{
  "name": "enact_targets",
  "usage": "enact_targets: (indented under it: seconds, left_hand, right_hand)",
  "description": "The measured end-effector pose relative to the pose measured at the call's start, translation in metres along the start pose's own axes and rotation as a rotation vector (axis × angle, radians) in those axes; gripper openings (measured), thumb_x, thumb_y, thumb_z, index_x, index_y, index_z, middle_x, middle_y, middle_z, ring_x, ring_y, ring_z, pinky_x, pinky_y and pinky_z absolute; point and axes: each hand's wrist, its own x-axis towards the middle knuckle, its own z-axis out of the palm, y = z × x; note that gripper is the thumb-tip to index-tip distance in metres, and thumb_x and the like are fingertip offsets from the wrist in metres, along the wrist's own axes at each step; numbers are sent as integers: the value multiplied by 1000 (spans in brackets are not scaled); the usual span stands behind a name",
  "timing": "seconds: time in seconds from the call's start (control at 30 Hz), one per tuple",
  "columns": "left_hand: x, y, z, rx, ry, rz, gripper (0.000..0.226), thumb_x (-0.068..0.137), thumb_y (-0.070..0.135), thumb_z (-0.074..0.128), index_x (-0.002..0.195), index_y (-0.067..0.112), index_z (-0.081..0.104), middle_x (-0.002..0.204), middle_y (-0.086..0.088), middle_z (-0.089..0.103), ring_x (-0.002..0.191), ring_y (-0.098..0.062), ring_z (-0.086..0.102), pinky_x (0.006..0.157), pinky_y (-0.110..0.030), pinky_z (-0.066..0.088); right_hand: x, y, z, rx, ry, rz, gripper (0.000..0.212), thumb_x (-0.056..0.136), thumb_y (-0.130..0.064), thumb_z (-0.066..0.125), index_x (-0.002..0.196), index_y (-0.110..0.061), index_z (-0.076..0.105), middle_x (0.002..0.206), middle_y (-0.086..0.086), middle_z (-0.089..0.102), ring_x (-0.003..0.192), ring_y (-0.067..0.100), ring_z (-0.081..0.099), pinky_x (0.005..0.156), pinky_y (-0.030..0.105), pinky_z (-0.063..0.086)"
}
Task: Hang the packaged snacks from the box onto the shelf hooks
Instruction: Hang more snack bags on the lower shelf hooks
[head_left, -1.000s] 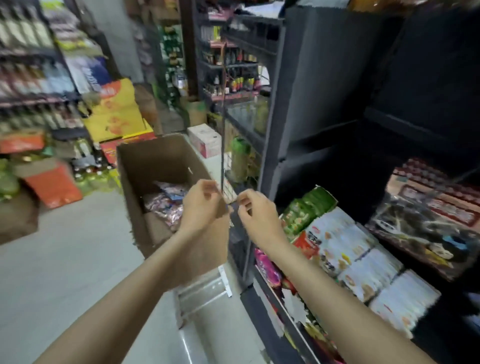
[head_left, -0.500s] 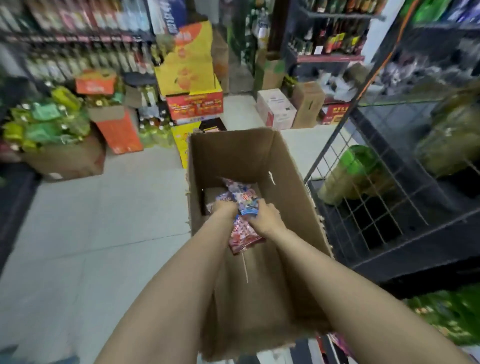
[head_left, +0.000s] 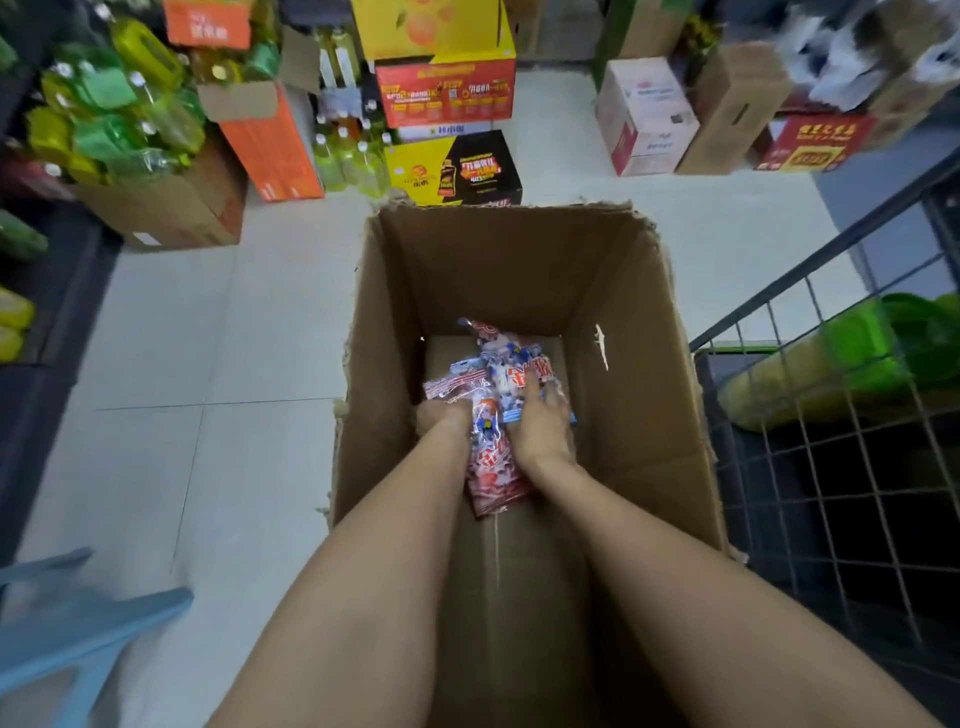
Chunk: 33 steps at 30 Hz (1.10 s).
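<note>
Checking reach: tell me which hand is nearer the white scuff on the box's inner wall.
Right. The right hand lies on the snack packets, nearer the white scuff on the right wall; the left hand sits farther left.

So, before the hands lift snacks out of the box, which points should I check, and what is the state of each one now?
1. Both hands inside the cardboard box: ok.
2. Left hand on the snack packets: ok; its fingers are hidden, so the grip cannot be told.
3. Right hand on the packets: ok, fingers lie spread on top, not curled round.
4. Packets gathered into one bundle: cannot tell.
5. Way up out of the box is free: ok.
6. Shelf hooks in sight: not ok, only the wire rack shows.
</note>
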Motion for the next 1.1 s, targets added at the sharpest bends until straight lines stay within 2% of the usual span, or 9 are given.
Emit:
enact_targets:
  seconds: [0.13,0.33,0.53,0.7,0.83,0.9,0.97,1.03,1.1]
  left_hand:
    - [-54,20,-20,92,73,60,46,76,19,75,115,-1,60,117,-17,63,105,-34,63,88,-42,53]
    - [-123,54,-38,198,149,371,25,93,13,47,111,10,64,115,-17,63,109,-35,58,93,-38,47]
    - [-198,65,-85,239,19,712,54,88,3,40,137,26,35,107,-17,60,97,-35,59,88,-43,47]
    - [-251,55,-149,236,-133,1087,35,82,-5,42,97,12,68,99,-10,69,96,-27,62,79,-27,43]
    - [-308,41,-200,209,-221,1273,36,85,3,43,99,14,74,117,-10,67,112,-26,58,87,-25,41]
    - [-345,31,-222,154,-293,1330,31,91,13,44,90,12,75,113,-9,67,107,-27,58,78,-26,36]
    - [-387,17,-243,99,-408,1320,42,95,34,44,70,12,69,77,-2,67,84,-30,58,67,-28,31]
    - [-422,2,-261,59,-498,1317,61,90,58,44,55,11,61,46,7,46,62,-29,53,66,-33,33]
    - [-451,-15,-271,84,-540,1347,69,81,72,46,42,15,47,40,6,43,51,-22,48,67,-35,37]
  right_hand:
    - [-4,-2,-8,-13,130,-7,58,93,1,39,147,-14,26,142,17,42,131,34,37,104,42,36]
    - [-32,-13,-28,100,204,14,36,97,-14,37,133,-12,43,122,21,57,112,39,54,88,40,44]
    - [-103,-18,-62,322,309,-141,30,98,-15,36,119,-13,57,110,25,63,103,43,56,78,38,43]
    - [-187,-29,-77,520,549,-246,37,93,-22,35,121,-19,59,95,19,68,90,42,63,80,53,52]
    - [-273,-36,-87,557,721,-248,36,98,-14,39,129,-15,57,66,7,56,73,38,61,76,49,53]
    - [-320,-36,-87,511,794,-228,41,98,-10,38,137,-14,50,70,9,54,62,26,54,67,37,43]
    - [-365,-31,-84,466,825,-254,50,98,-4,36,146,-19,35,70,2,51,56,11,43,62,30,31]
    - [-404,-20,-80,435,852,-281,55,97,1,34,148,-19,27,96,4,61,84,16,57,75,22,35]
    - [-437,-3,-76,427,896,-264,53,100,-1,31,149,-19,26,144,3,45,131,15,42,104,17,26]
